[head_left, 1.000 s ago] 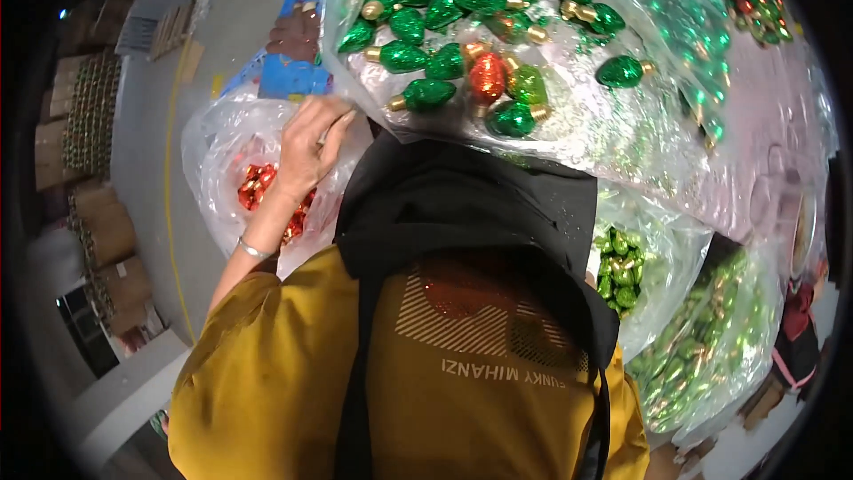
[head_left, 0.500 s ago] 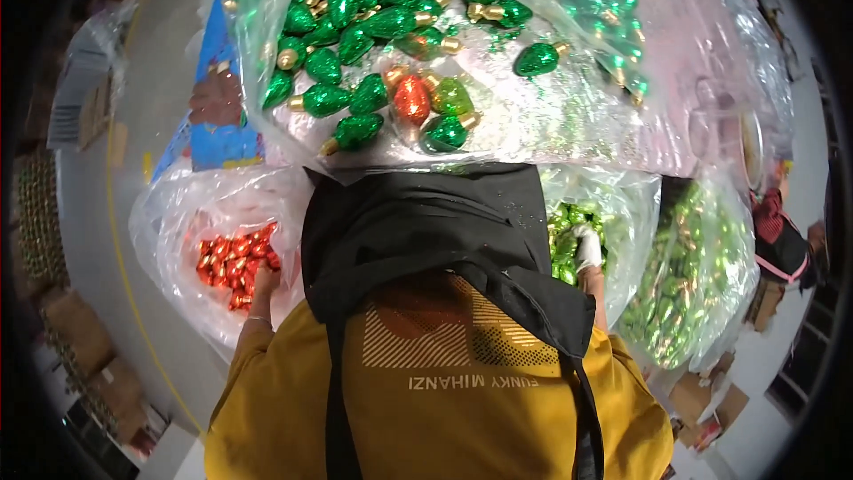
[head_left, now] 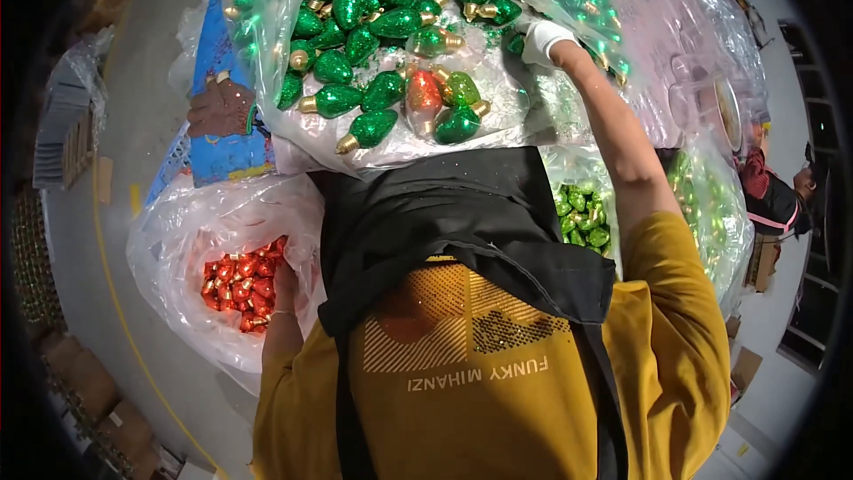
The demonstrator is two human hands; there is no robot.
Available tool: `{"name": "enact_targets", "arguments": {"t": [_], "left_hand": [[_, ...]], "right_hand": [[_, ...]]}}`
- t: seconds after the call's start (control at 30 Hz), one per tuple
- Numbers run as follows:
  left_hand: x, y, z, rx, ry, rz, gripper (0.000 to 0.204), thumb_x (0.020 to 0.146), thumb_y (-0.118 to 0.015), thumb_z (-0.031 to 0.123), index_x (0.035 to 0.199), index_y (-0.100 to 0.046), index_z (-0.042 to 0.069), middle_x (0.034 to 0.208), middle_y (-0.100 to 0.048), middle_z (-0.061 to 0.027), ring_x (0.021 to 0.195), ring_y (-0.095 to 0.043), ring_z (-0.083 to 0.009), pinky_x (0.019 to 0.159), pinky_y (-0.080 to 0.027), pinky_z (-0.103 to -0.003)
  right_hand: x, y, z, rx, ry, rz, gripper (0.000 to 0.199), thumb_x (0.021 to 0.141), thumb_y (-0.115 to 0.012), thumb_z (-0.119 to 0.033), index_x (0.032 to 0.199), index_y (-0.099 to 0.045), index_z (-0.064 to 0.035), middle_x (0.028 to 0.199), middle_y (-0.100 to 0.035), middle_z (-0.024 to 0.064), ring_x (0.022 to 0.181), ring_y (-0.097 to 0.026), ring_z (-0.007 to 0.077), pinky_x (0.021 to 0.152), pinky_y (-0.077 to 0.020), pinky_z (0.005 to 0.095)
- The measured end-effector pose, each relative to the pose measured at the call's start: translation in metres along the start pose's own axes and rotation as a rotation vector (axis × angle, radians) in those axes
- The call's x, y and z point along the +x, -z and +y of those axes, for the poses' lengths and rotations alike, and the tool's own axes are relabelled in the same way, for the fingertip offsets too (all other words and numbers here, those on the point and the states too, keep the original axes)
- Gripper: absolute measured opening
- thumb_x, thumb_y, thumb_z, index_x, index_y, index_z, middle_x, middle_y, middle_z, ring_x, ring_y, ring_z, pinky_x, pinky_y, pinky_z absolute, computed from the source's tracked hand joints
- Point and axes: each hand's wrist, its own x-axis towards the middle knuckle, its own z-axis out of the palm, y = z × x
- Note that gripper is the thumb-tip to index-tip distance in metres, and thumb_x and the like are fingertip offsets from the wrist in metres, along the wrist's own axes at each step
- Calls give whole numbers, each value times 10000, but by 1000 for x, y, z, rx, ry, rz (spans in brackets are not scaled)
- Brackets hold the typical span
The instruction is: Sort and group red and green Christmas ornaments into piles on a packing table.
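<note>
My right hand (head_left: 544,41), in a white glove, reaches over the table and closes around a glittery green bulb ornament (head_left: 514,43), whose cap end it hides. My left hand (head_left: 285,281) is down in a clear plastic bag (head_left: 169,240), against the small shiny red bulb ornaments (head_left: 238,284); its fingers are hard to make out. Before me, larger green bulb ornaments (head_left: 395,22) with gold caps lie in a wide plastic bag. Among them, a clear-shelled bulb with red inside (head_left: 424,93) lies beside a light green one (head_left: 459,89).
At my right hangs a bag of small light green bulb ornaments (head_left: 582,216), with another full bag (head_left: 711,204) beyond it. A brown glove (head_left: 220,108) lies on a blue surface (head_left: 213,160) at the left. Another person (head_left: 773,191) is at the far right.
My right hand has risen from the light green bag to the table and onto a green bulb. My left hand remains in the red bag. Several green bulbs appear slightly shifted.
</note>
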Motion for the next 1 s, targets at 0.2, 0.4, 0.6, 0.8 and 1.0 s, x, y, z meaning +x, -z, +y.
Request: {"name": "enact_targets", "arguments": {"t": [0.2,0.4,0.6,0.8,1.0], "left_hand": [[-50,98,39,49,203,-130,458,703,-700,174,1102,-523,35,1002,-616,-211,948,-591,-404,771,-486,-489],[-110,295,114,-310,-264,536,347,795,-686,145,1080,-562,-11,972,-629,-153,853,-601,-262,783,-474,-368],[-108,409,386,-293,-879,487,421,739,-713,153,1100,-553,7,1089,-598,-131,1006,-582,-287,873,-447,-364],[-65,393,527,145,-1709,269,486,731,-709,315,1064,-548,0,972,-571,-135,945,-550,-312,840,-433,-404],[-54,367,586,559,-1492,-42,406,729,-699,259,999,-530,7,990,-555,-99,951,-532,-289,827,-425,-409]], "right_hand": [[-137,47,-40,1248,268,273,631,726,-740,-337,1242,-534,-37,1115,-629,111,917,-627,174,790,-492,315],[-218,45,-111,1352,421,91,646,656,-811,-248,1209,-550,-38,1197,-596,117,1082,-574,247,953,-440,353],[-205,33,-145,727,583,216,586,659,-805,-208,1187,-572,-105,1195,-585,147,1045,-583,297,932,-442,341],[-193,42,-106,627,675,-22,584,667,-801,-191,1195,-571,-95,1138,-611,114,1028,-588,259,897,-454,322],[-183,43,-68,647,810,-41,591,663,-811,-165,1200,-577,-83,1089,-631,90,1005,-587,216,882,-457,306]]}}
